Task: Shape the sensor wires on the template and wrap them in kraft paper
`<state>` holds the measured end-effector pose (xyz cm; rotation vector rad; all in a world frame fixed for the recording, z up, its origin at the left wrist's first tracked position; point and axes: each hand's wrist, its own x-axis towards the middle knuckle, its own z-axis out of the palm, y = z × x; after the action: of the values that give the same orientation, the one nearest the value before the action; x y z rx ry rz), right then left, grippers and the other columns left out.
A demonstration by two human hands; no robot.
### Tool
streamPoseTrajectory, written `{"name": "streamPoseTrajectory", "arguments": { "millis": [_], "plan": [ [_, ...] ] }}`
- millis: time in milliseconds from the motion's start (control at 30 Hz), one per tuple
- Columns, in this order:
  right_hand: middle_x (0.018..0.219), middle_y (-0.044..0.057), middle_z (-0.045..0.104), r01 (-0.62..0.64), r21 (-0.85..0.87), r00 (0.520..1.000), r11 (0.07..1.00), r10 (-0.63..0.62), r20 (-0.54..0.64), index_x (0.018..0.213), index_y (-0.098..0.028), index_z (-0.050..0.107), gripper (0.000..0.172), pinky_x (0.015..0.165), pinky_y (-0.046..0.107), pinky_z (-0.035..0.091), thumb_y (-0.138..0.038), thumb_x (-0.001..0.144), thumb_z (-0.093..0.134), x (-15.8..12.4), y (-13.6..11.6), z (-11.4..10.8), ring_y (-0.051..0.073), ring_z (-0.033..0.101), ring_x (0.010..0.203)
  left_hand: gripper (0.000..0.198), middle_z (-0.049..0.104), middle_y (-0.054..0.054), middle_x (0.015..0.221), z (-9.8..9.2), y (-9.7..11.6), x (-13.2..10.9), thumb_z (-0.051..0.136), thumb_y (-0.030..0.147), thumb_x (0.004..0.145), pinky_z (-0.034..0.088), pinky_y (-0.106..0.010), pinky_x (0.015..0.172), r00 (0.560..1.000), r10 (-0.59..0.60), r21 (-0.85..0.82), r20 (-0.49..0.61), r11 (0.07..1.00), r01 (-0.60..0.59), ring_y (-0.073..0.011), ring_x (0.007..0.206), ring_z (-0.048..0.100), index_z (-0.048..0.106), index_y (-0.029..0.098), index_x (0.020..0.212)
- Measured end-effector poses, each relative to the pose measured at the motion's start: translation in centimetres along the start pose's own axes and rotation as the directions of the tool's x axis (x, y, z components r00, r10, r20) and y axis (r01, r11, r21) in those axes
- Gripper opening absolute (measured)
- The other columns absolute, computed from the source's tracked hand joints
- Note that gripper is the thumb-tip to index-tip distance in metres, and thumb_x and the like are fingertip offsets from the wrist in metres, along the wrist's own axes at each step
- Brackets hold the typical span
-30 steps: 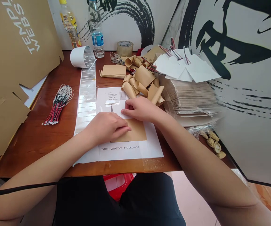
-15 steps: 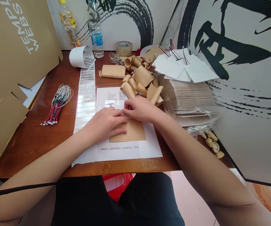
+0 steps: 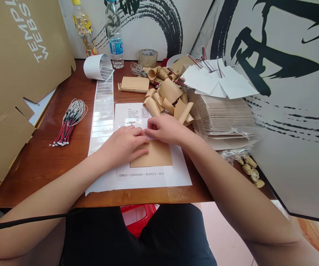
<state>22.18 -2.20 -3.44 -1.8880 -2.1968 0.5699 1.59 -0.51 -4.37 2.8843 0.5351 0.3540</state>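
My left hand [image 3: 126,145] lies on a flat piece of brown paper [image 3: 158,156], its fingers stretched over the upper left part and the thumb apart. My right hand [image 3: 163,128] is bent at the paper's far edge, thumb and forefinger pinched together beside the left fingertips. What the pinch holds, if anything, is too small to make out. Under the brown paper is a white printed sheet [image 3: 177,180] marked DRS-206DC-E001-01. A strip of clear labels [image 3: 102,111] runs along the left, its roll [image 3: 93,67] standing at the back.
Bundled red-and-white wires [image 3: 70,122] lie at left beside a large cardboard piece [image 3: 23,85]. Behind my hands are curled brown papers [image 3: 170,91], a brown stack [image 3: 134,84] and a tape roll [image 3: 148,58]. At right stands a thick paper stack [image 3: 228,114], near peanut shells [image 3: 250,170].
Both hands keep nearly the same pose at the brown paper. The whole view has shifted very slightly; nothing is visibly taken up or let go.
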Motion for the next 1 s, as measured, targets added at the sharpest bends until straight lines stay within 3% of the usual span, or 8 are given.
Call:
{"name": "streamPoseTrajectory", "arguments": {
  "millis": [267,1000],
  "plan": [
    [0.073,0.003,0.068,-0.001,-0.008,1.0,1.0,0.001,0.001,0.071,-0.021,0.059,0.022,0.065,0.031,0.033,-0.033,0.09,0.06,0.01,-0.15,-0.02,0.018,0.056,0.072,0.022,0.07,-0.01,0.103,0.03,0.21,-0.12,0.059,0.029,0.098,0.052,-0.039,0.082,1.0,-0.014,-0.038,0.001,0.999,0.014,-0.0236,0.092,0.061,0.075,0.015,0.105],
    [0.073,0.002,0.068,-0.012,-0.011,1.0,1.0,0.012,0.015,0.073,-0.021,0.06,0.019,0.065,0.031,0.033,-0.031,0.089,0.061,-0.17,-0.44,-0.12,0.018,0.056,0.072,0.026,0.066,-0.011,0.112,-0.03,0.26,-0.25,0.058,0.029,0.098,0.053,-0.043,0.092,0.998,-0.053,-0.116,0.036,0.992,0.057,-0.0253,0.101,0.06,0.072,0.016,0.115]
  ]
}}
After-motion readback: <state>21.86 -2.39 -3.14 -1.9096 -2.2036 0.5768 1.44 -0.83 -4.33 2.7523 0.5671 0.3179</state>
